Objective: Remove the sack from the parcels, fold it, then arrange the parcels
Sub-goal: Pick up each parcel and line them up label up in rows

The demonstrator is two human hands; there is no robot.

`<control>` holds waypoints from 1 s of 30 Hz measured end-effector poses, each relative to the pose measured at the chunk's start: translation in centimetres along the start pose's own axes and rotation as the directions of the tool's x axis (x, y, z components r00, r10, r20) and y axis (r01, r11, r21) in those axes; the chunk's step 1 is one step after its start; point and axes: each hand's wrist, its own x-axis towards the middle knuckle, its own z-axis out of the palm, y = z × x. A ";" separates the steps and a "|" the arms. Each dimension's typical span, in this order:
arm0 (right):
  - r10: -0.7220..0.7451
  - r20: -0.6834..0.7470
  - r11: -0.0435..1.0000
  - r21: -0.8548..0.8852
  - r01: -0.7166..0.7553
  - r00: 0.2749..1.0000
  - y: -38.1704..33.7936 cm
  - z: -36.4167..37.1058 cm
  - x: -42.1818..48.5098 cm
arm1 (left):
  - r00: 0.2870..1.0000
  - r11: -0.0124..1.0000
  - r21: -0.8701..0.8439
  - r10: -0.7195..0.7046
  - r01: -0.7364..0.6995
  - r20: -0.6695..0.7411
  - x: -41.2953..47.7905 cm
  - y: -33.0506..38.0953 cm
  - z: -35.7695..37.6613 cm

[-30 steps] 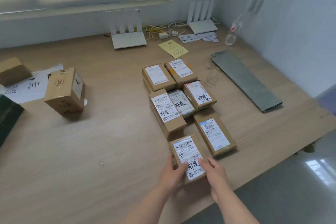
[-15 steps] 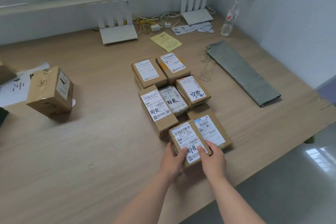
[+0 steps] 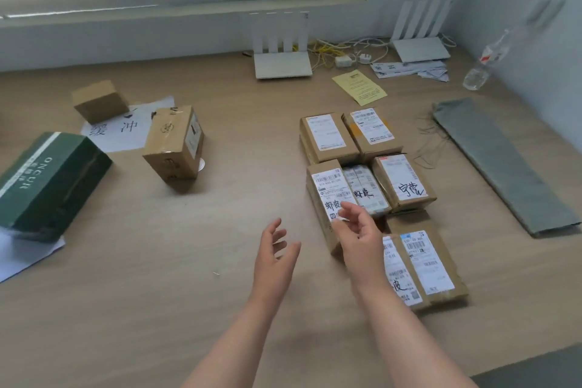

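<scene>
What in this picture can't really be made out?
Head view:
- Front left parcel: partly hidden by the right hand and forearm.
- Green box: cut off by the left edge.
- Parcel labels: print too small and blurred to read.
- Bottle: blurred, its label unreadable.
- Whether the right hand touches a parcel: cannot tell.

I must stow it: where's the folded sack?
Head view: the folded sack lies flat on the table, right of the grouped parcels, nearer than the water bottle.

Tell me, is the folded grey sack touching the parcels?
Apart. The head view shows bare table between the sack and the nearest parcel.
</scene>
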 end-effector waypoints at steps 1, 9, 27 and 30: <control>0.026 0.056 0.999 0.023 -0.027 0.998 -0.1 1.7 0.0 | 1.000 1.000 -0.021 0.010 -0.010 -0.021 0.5 0.5 -1.5; 0.163 0.338 0.981 0.041 -0.187 0.927 -1.5 16.6 -0.7 | 0.983 0.998 -0.039 0.032 -0.040 -0.180 4.5 3.4 -15.1; 0.225 0.282 0.971 -0.148 -0.190 0.933 -2.0 39.9 8.0 | 0.984 0.996 -0.080 -0.055 0.043 -0.167 23.7 7.4 -31.3; 0.255 0.280 0.965 -0.135 -0.225 0.926 -1.1 41.0 8.6 | 0.988 0.991 -0.097 -0.102 0.090 -0.119 25.2 6.9 -31.1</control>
